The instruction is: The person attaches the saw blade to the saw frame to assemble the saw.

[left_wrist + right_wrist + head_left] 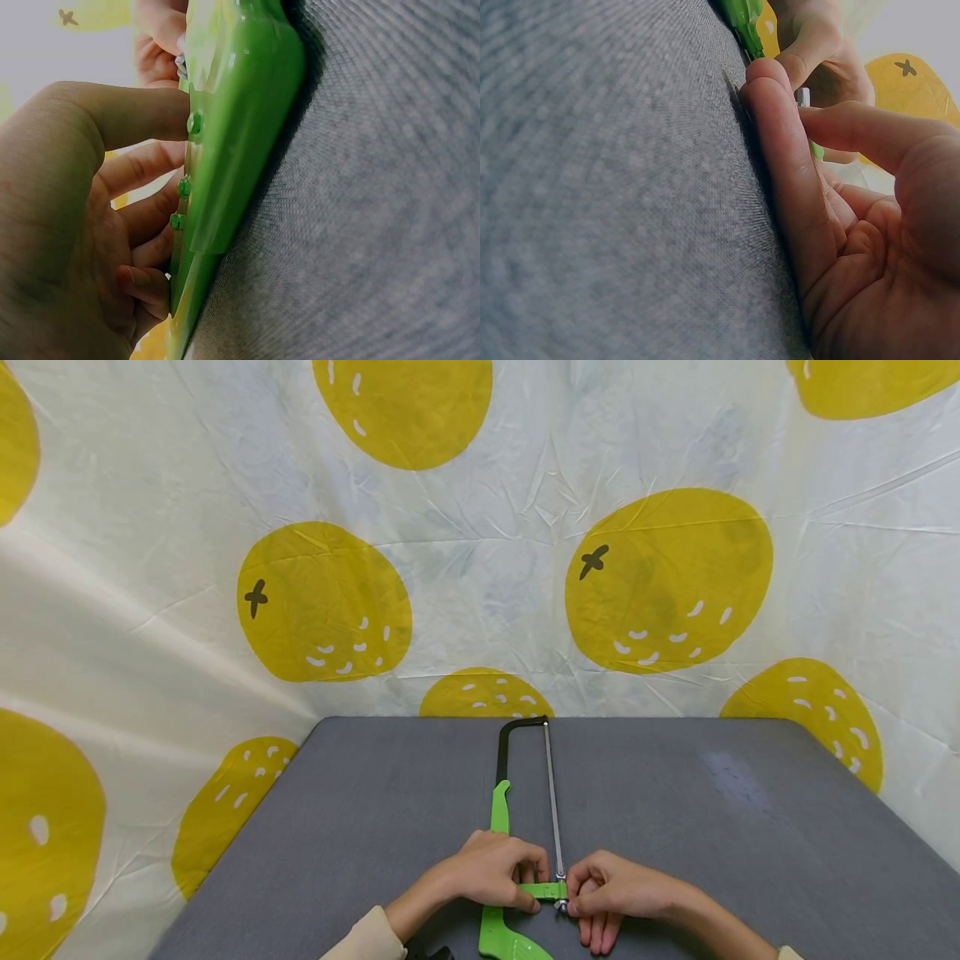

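Bright green and black hacksaw point(500, 812), plain grey table point(660, 810), white-and-yellow fruit-patterned cloth point(487, 585)

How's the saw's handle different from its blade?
The handle is bright green, but the blade is grey. The handle is chunky, while the blade is thin. The handle curves, whereas the blade runs straight. Both are parts of one saw.

The head view's bottom edge cuts off the handle point(510, 938) of the saw point(501, 814). My left hand point(498, 870) hides part of its green side. The nut point(561, 906) at my right hand point(618, 887): too small to make out.
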`<state>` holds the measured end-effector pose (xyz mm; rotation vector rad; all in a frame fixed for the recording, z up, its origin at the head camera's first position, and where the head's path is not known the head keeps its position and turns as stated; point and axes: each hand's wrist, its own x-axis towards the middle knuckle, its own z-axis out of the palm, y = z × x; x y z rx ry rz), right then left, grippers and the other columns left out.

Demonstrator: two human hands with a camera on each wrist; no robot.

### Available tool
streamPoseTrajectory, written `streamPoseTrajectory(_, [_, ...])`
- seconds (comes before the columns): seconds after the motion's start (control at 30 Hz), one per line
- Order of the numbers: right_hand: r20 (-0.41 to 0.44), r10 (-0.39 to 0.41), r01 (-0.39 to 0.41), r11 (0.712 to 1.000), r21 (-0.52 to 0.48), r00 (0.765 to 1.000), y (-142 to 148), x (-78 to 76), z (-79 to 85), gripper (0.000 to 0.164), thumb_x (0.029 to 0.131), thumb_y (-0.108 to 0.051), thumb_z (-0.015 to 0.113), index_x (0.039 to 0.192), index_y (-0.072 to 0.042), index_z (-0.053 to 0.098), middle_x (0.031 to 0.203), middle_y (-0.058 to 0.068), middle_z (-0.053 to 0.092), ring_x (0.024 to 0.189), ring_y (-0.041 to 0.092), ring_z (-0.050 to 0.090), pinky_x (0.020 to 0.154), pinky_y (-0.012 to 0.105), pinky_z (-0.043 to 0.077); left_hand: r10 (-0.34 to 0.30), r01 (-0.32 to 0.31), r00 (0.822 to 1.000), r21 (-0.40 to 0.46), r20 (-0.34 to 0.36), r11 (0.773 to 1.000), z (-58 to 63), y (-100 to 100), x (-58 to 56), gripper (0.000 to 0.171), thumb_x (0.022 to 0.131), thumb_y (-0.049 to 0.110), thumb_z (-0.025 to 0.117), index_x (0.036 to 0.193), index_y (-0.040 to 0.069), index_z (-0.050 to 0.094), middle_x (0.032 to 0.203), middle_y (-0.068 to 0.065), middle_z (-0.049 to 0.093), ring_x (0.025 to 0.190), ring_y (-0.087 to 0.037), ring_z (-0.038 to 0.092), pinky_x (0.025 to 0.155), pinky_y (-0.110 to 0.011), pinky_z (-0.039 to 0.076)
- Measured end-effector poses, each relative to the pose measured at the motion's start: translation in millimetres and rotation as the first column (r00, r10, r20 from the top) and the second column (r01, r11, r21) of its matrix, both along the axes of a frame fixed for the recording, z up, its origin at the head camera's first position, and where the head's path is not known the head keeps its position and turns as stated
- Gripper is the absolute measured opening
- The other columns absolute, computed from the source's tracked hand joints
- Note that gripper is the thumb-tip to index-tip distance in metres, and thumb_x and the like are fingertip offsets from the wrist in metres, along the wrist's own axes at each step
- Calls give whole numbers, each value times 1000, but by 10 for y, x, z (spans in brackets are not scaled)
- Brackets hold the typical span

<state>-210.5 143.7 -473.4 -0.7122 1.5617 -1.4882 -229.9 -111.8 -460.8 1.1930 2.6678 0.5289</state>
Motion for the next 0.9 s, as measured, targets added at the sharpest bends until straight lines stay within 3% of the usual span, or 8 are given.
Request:
streamPoseTrajectory(0.57, [0,-6,6,1000,-5,1000,0,5,7,7,98,-6,61,100,0,63,74,-1,75,65,3,73,58,22,58,0,0,1000,-2,-13,1000,2,6,-2,20,81,40,84,92,36,68,72,29,61,63,13,50,60,-19,38])
streamPoseTrajectory(0.9, [-21,-10,10,1000,-5,1000,-5,12,4,17,99,-7,61,102,10,61,74,-2,75,64,3,73,57,22,58,0,0,1000,-2,-8,1000,-4,5,-3,19,81,39,84,92,36,68,72,29,61,63,13,51,60,-20,38])
